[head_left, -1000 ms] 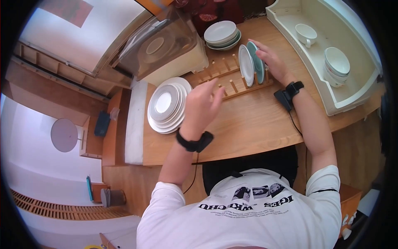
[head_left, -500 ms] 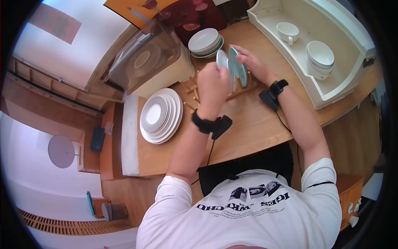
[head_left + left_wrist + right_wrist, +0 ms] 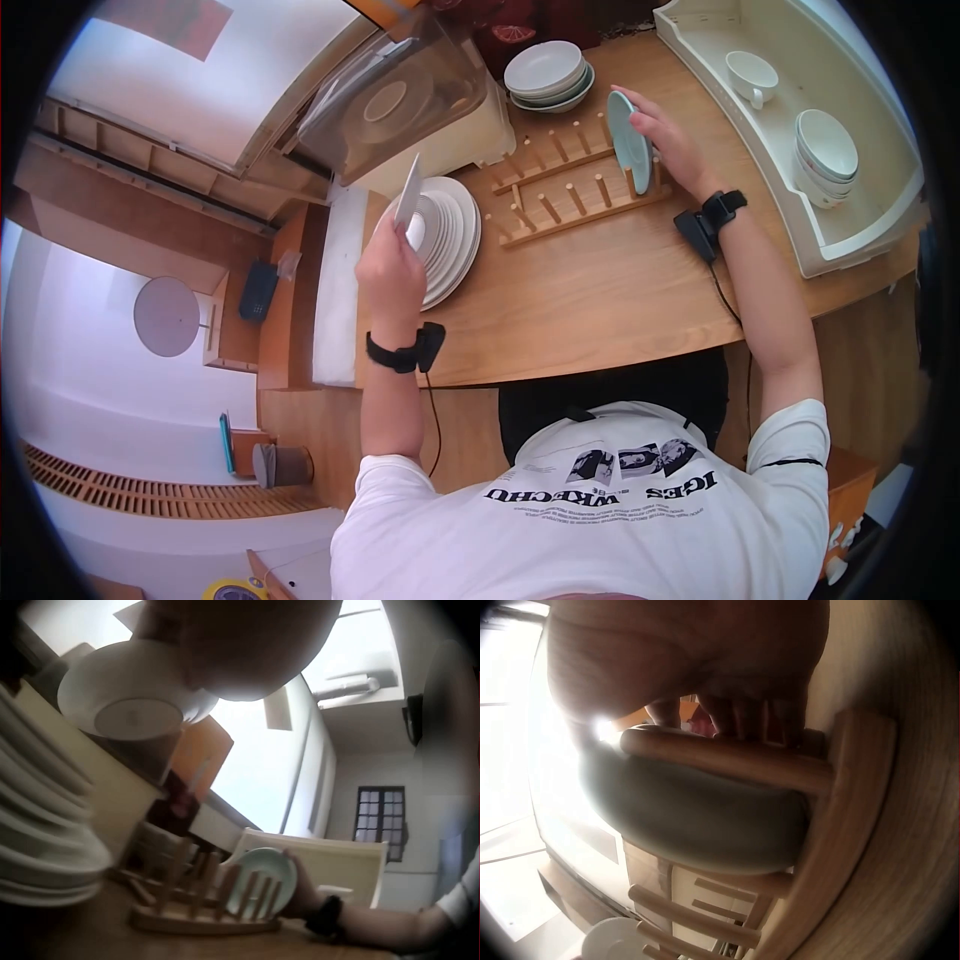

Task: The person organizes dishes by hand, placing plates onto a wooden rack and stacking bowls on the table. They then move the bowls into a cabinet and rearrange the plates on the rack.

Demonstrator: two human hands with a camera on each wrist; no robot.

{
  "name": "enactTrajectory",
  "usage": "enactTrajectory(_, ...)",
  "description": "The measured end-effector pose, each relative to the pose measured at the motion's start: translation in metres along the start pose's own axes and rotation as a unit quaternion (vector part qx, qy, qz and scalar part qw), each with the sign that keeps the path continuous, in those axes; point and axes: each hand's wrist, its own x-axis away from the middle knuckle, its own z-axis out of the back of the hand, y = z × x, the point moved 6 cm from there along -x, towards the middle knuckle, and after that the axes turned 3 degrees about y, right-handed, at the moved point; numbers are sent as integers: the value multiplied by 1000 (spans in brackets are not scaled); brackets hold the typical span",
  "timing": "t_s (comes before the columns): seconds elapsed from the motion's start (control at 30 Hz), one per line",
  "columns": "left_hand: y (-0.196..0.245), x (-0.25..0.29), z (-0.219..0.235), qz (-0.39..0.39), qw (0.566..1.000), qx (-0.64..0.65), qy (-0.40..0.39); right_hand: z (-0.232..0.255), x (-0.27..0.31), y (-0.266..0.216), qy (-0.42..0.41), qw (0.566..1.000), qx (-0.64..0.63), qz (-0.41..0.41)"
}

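Note:
In the head view the left hand (image 3: 391, 273) pinches a white plate (image 3: 409, 190), held on edge above the stack of white plates (image 3: 461, 240). That plate's underside (image 3: 139, 690) shows in the left wrist view. The right hand (image 3: 672, 148) grips the edge of a green plate (image 3: 629, 142), which stands upright between pegs at the right end of the wooden rack (image 3: 560, 226). Seen from the right wrist, the green plate (image 3: 697, 814) lies against a peg, with the fingers beyond it. The rack's other pegs hold nothing.
Stacked bowls (image 3: 545, 70) stand behind the rack. A cream tray (image 3: 790, 200) at the right holds a cup (image 3: 751, 78) and a stack of bowls (image 3: 828, 150). A lidded container (image 3: 440, 165) stands at the back left; cables hang from both wrists.
The left hand has reached to the rack, taken the white plate out and carried it left to above the plate stack. The right hand has stayed at the green plate.

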Motion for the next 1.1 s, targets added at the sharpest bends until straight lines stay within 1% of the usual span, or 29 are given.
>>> enactTrajectory(0.1, -32, 29, -6, -19, 994, -75, -75, 2, -1, 1, -1, 1000, 12, 11)
enactTrajectory(0.2, -42, 45, -11, -50, 987, -91, -123, 2, -2, 1, 1, 1000, 19, 16)
enactTrajectory(0.3, -43, 56, -14, -84, 989, -67, -102, 1, -1, -1, 0, 1000, 7, 11)
enactTrajectory(0.4, -41, 56, -15, -89, 989, -59, -98, 0, 0, -2, 1, 1000, -14, 5)
enactTrajectory(0.47, -39, 55, -14, -74, 990, -45, -115, 0, 0, -2, 11, 1000, -26, 13)
enactTrajectory(0.6, -37, 56, -15, -60, 986, -30, -152, 1, 1, -6, 1, 1000, 17, 8)
enactTrajectory(0.7, -31, 54, -14, -65, 987, -29, -146, -2, 4, -11, 5, 1000, 27, 6)
enactTrajectory(0.8, -24, 47, -21, 23, 970, -58, -234, 0, 4, -10, 7, 999, 38, 6)
enactTrajectory(0.9, 16, 22, -24, -25, 995, -13, -100, 0, 3, -7, 3, 999, 48, 16)
enactTrajectory(1.0, 67, -5, -41, -25, 996, 68, -59, -2, 4, -9, -12, 998, 47, 29)
enactTrajectory(1.07, 105, -24, -59, 37, 978, 173, -107, -4, 5, -10, -24, 998, 40, 48)
enactTrajectory(1.1, 124, -33, -69, 39, 972, 207, -108, -5, 5, -11, -25, 998, 25, 44)
